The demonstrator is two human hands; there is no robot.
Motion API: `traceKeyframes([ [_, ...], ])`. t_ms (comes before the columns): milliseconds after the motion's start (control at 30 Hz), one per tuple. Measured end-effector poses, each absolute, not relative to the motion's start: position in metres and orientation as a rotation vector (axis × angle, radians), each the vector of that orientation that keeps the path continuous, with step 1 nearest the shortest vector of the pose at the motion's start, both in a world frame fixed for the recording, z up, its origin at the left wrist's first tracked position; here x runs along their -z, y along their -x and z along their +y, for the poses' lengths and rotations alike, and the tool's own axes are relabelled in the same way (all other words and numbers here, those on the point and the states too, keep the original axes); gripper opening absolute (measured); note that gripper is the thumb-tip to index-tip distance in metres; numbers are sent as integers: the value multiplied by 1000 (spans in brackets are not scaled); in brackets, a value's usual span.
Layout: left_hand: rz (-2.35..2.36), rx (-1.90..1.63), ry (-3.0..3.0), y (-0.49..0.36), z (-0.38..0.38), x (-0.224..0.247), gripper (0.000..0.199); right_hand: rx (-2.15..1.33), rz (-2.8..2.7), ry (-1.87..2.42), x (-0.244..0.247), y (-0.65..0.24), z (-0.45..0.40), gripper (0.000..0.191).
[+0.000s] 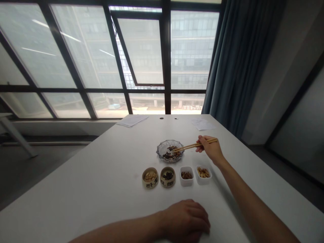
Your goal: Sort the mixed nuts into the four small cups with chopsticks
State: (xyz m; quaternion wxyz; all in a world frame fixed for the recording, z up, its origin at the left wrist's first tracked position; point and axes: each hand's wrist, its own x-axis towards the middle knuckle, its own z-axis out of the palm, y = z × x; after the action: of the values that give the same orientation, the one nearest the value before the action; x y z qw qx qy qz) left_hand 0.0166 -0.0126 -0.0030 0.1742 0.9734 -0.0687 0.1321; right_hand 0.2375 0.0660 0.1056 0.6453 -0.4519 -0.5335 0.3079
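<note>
My right hand (pixel 209 148) grips a pair of wooden chopsticks (pixel 191 145), whose tips reach into a clear scalloped bowl (pixel 162 148) of small dark pieces. Nearer to me four small containers form a row. A round patterned one (pixel 150 184) holds pale pieces, and a second round one (pixel 168 183) holds black pieces. To their right, a white square dish (pixel 186 182) has brown pieces in it, and another white dish (pixel 204 180) has yellowish ones. My left hand (pixel 188 219) rests on the table in front of the row, its fingers curled under and partly hidden.
The white table (pixel 101 189) extends toward the windows. Papers (pixel 133 120) lie at its far left, more sheets (pixel 203 124) at its far right. Two small dark spots show near the far edge. A blue curtain (pixel 235 67) hangs at the right.
</note>
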Motion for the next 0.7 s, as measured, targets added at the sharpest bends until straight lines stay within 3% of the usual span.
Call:
traceKeyframes([
  [433,-148,-305,-2832,-19,-13,15,22,-604,-1067,1010,-144,-219,60,56],
  [533,-112,-317,-2760,-18,-18,16,32,-587,-1035,1010,-146,-220,60,55],
  [633,133,-359,-2634,-16,-25,14,55,-573,-1015,1020,-142,-223,60,54],
  [700,248,-383,-2581,-16,-28,14,55,-582,-1014,1033,-138,-227,61,53],
])
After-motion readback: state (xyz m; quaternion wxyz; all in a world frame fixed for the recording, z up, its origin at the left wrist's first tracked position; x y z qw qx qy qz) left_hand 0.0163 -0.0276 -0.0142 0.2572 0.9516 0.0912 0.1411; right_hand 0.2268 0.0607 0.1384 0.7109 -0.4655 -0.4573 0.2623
